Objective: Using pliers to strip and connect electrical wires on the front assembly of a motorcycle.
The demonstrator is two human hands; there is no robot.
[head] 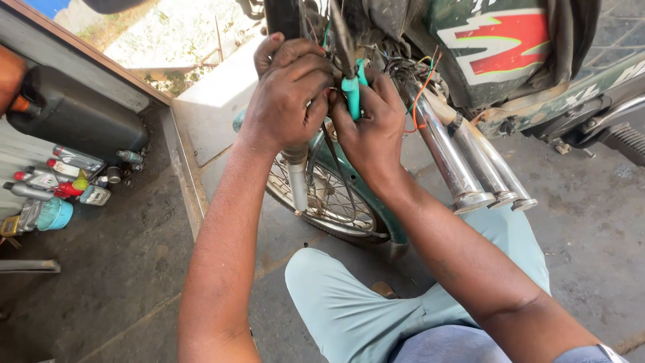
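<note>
Both your hands are closed: the right hand [368,124] grips teal-handled pliers [352,86], the left hand [287,94] pinches the motorcycle's wires [410,70].

light: bright daylight from top left | glare: overexposed ground outside | focus: sharp | shadows: soft

The pliers [352,81] have teal handles and dark metal jaws. They stand nearly upright, jaws pointing up into a tangle of thin wires [410,70] at the front of the motorcycle, just above the front wheel. The wires are black, orange, green and yellow, loose and bunched, hanging right of the pliers.
</note>
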